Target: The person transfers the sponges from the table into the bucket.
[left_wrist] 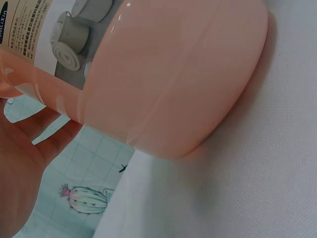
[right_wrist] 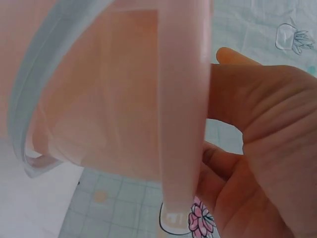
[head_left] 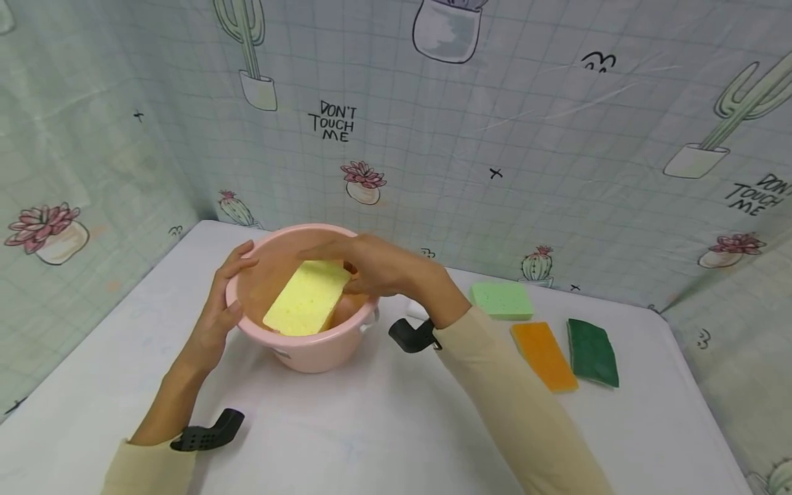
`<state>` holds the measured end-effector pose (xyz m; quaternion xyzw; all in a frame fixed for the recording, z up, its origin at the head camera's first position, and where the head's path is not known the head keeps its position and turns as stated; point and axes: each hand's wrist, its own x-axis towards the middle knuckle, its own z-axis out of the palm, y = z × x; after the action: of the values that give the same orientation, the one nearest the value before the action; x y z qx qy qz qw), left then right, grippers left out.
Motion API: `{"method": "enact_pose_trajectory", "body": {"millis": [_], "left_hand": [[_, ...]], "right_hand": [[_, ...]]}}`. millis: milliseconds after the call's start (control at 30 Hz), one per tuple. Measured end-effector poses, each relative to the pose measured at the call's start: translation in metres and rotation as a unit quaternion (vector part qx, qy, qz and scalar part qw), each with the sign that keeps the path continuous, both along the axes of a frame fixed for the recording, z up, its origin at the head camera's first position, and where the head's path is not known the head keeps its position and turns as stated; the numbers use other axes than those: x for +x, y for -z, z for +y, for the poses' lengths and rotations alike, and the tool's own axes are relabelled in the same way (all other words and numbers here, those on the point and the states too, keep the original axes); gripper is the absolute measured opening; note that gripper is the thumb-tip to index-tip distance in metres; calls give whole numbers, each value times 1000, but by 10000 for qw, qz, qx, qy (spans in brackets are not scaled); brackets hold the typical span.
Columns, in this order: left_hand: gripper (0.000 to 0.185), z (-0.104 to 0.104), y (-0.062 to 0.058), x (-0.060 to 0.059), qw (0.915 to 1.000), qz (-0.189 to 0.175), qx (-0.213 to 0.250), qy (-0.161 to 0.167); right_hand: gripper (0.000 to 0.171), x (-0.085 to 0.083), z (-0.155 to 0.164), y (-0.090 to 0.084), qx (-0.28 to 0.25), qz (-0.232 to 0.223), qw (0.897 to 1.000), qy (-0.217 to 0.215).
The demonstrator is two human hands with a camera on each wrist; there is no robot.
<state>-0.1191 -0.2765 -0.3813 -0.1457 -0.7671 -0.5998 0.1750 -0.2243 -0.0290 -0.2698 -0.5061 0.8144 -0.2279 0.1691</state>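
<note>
A pink bucket (head_left: 309, 352) stands on the white table, a label on its side and a pale handle (right_wrist: 27, 99) hanging down. My left hand (head_left: 216, 313) grips the bucket's left rim, fingers over the edge and thumb on the near side; in the left wrist view its fingers (left_wrist: 54, 139) reach behind the rim. Over the right rim comes my right hand (head_left: 380, 265), holding the upper end of a yellow sponge (head_left: 306, 299) between thumb and fingers. The sponge slants within the bucket's mouth. In the right wrist view the bucket wall hides the sponge.
Right of my right forearm lie a light green sponge (head_left: 501, 301), an orange sponge (head_left: 544, 357) and a dark green sponge (head_left: 592, 352). A small white thing (head_left: 417, 310) shows partly behind the right wrist. A cactus-print cloth (head_left: 433, 158) walls the table's back and sides.
</note>
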Motion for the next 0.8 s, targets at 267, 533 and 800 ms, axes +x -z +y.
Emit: {"method": "enact_pose_trajectory", "body": {"millis": [267, 533, 800], "left_hand": [[56, 0, 3, 1, 10000, 59, 42, -25], [57, 1, 4, 1, 9998, 180, 45, -17], [57, -1, 4, 0, 9999, 124, 1, -78]], "right_hand": [[82, -1, -16, 13, -695, -750, 9922, -710], [70, 1, -19, 15, -486, -345, 9965, -580], [62, 1, -18, 15, -340, -82, 9992, -192]]}}
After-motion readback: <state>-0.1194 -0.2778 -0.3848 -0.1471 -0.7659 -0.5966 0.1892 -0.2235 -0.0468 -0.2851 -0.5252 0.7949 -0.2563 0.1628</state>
